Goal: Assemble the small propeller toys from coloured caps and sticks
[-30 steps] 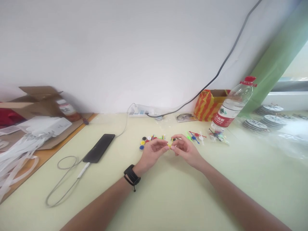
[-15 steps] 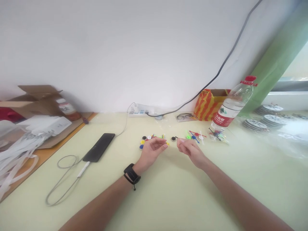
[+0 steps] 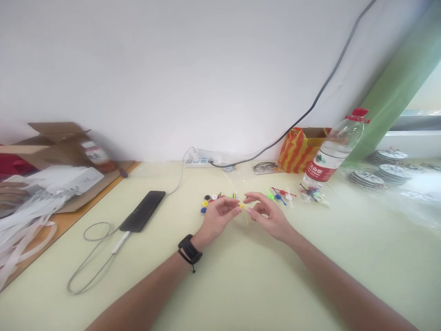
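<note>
My left hand (image 3: 220,216), with a black watch (image 3: 190,248) on its wrist, pinches a small yellow round piece (image 3: 242,206) between thumb and fingertips. A thin yellow pointer (image 3: 247,220) sticks down from beside it. My right hand (image 3: 270,217) is just right of the yellow piece, thumb and forefinger apart. Behind the left hand are small round discs, among them a black disc (image 3: 207,197) and a blue disc (image 3: 203,210), partly covered. To the right of my right hand lie coloured pointers with round hubs, including a red pointer (image 3: 282,192) and a blue pointer (image 3: 278,197).
A phone (image 3: 143,211) on a charging cable lies at left. A water bottle (image 3: 332,151), a striped bag (image 3: 296,149) and a small bag of pointers (image 3: 314,194) stand or lie at right. Another person's blurred hand (image 3: 14,195) shows at the far left edge, by white straps (image 3: 31,230).
My right hand has opened from a closed pinch by a black disc and pointer, which no longer show. The yellow pointer is now visible between my hands. Another person's hand has appeared at left.
</note>
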Demonstrator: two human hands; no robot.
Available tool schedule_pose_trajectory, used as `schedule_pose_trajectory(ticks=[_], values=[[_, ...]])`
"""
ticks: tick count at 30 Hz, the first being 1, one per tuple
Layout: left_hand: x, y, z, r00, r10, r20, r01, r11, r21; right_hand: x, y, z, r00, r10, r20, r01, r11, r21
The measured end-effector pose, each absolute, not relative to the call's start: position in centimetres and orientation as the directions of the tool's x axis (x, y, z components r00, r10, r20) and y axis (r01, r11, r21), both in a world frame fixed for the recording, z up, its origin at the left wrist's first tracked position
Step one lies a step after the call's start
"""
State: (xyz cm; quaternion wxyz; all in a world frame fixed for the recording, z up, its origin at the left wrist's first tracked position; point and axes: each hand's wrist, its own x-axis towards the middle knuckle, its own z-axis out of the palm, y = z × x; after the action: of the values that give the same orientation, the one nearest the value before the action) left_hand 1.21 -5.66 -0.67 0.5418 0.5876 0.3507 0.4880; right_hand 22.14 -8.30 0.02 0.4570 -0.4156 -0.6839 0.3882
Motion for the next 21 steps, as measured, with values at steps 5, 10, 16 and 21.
schedule_pose_trajectory(ticks=[5, 10, 16, 21], values=[[1.1, -5.8, -0.5, 0.270, 0.950, 0.157, -0.108, -0.132, 0.985, 22.3, -8.4, -0.5, -0.180, 0.880, 0.441, 0.372, 0.475, -0.797], [1.1, -6.1, 0.0, 0.295, 0.948, 0.120, -0.128, -0.085, 0.988, 22.1, -8.6, -0.8, -0.168, 0.860, 0.482, 0.353, 0.509, -0.785], [1.3, -6.3, 0.1, 0.295, 0.948, 0.118, -0.131, -0.082, 0.988, 22.5, -7.8, -0.8, -0.278, 0.906, 0.320, 0.305, 0.400, -0.864], [1.2, -6.1, -0.2, 0.298, 0.944, 0.144, -0.118, -0.114, 0.987, 22.3, -7.5, -0.5, -0.226, 0.929, 0.292, 0.215, 0.340, -0.916]])
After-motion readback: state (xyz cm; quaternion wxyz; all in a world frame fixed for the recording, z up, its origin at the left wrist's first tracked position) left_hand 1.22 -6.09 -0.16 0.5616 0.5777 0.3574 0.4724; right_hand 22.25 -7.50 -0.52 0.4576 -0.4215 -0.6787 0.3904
